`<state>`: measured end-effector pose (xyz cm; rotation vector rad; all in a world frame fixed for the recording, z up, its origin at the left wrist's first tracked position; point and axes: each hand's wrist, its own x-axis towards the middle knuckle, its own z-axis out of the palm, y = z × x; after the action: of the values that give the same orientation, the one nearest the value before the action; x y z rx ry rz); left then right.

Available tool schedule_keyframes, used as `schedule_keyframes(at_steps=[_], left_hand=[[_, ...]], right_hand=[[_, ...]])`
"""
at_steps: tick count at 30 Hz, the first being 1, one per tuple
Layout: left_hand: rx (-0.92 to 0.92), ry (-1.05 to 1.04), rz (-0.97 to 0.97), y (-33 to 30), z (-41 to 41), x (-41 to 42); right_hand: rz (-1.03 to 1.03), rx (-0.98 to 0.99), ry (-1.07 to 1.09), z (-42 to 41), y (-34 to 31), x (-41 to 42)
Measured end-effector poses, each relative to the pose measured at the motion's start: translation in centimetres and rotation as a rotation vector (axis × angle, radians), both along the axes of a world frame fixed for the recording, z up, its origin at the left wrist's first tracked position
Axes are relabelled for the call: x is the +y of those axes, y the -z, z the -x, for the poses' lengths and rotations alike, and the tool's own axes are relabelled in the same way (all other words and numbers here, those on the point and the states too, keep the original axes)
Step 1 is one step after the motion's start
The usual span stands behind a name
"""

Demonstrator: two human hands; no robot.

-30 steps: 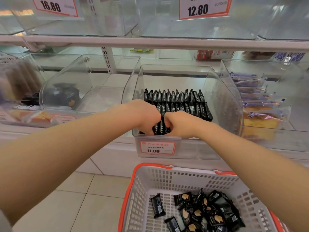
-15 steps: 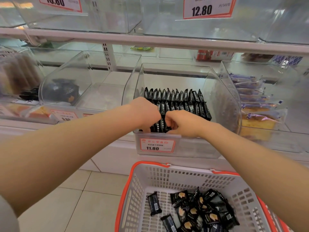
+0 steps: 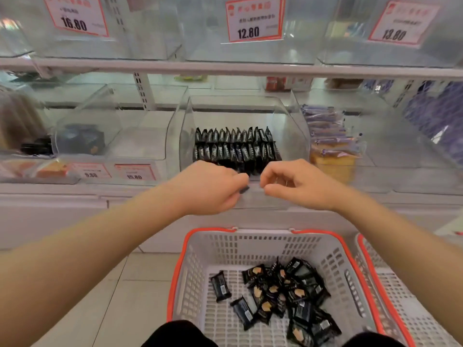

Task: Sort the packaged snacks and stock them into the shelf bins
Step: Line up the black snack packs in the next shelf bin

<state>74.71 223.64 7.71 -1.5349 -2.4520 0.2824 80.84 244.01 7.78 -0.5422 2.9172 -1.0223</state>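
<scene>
Red-framed price tags [image 3: 254,20] up top — 16.80, 12.80, 13.80; pale tile floor [image 3: 130,296] below.

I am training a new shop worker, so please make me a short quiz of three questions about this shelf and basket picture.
1. True or false: the black snack packs in the middle clear bin stand upright in rows.
2. Where do the loose black packs that are not yet stocked lie?
A. on the floor
B. in the white basket with the orange rim
C. on the top shelf
3. Fill in: the price tag right above the middle bin reads ____.

Key:
1. True.
2. B.
3. 12.80.
</scene>
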Motion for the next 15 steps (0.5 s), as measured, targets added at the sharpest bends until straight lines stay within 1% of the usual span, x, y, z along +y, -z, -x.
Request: schedule_keyframes(at_steps=[2,5,8,12,15], left_hand=[[-0.065,0.054,0.120,2.4,-2.2,1.3],[-0.206,0.032,0.307,6.6,-4.4,4.5],[-0.339,0.000,0.381,11.6,-5.8,7.3],[-0.531,-0.098,0.462,18.7,-6.8,10.0],[-0.691,-0.182,0.558,23.8,-7.4,10.9]], right_hand=[[-0.026,-0.081,0.033,-2.6,2.3,1.2],[-0.049,-0.240,0.103,-5.1,7.2,3.3],[-0.085,-0.371,0.175,-7.0,13.2,5.8],[-0.109,-0.532,0.249,-9.6,21.4,9.3],[-0.198,-0.662,0.294,-11.5,27.5,11.3]])
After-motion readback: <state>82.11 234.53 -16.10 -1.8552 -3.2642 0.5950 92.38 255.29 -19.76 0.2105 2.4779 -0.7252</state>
